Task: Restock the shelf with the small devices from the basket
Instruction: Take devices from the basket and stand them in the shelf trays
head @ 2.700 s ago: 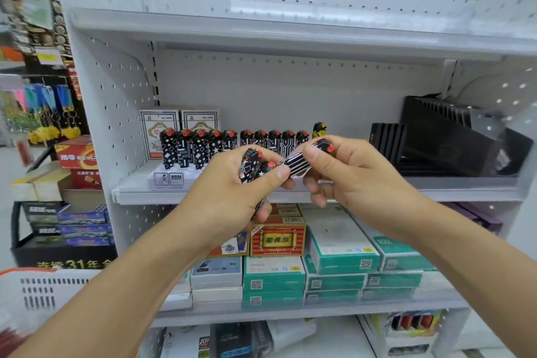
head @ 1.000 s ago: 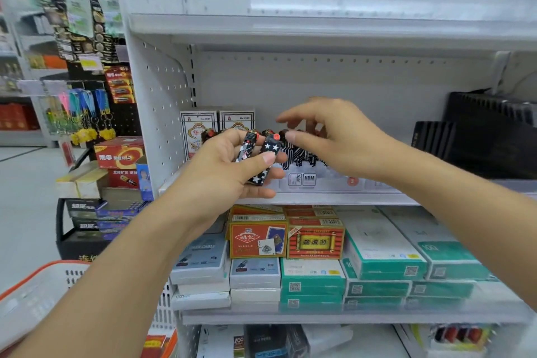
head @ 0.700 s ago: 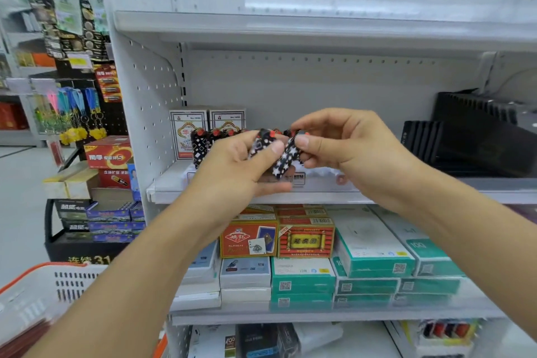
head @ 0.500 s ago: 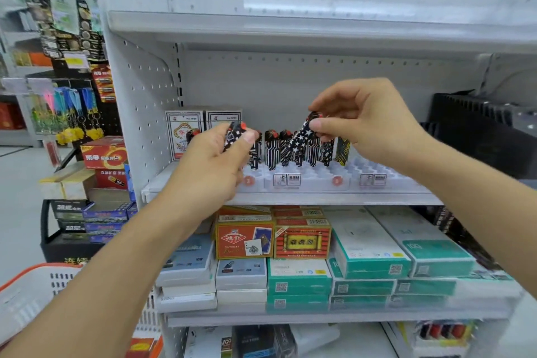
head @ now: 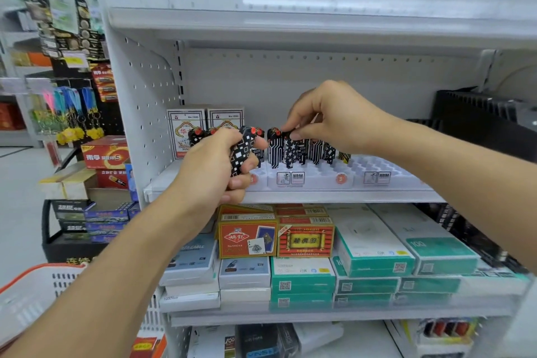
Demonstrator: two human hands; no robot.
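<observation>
Standing in the white plastic tray [head: 319,180] at mid-frame is a row of small devices [head: 302,150]. Your right hand [head: 334,118] pinches a starry one [head: 290,151] there. Your left hand [head: 215,171] grips a black device with white squares [head: 242,154].

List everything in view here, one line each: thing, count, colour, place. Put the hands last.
lighters in tray: a row, count unclear, black and white with red caps, standing in the tray's back row
display tray: one, white, middle shelf
held lighters: a few, black with white squares, in the left hand
card boxes: two, white, behind the row
red boxes: two, lower shelf
teal boxes: several stacks, lower shelf, right
basket: one, white with orange rim, lower left
left hand: grips the held lighters
right hand: pinches the top of a star-patterned lighter in the row
</observation>
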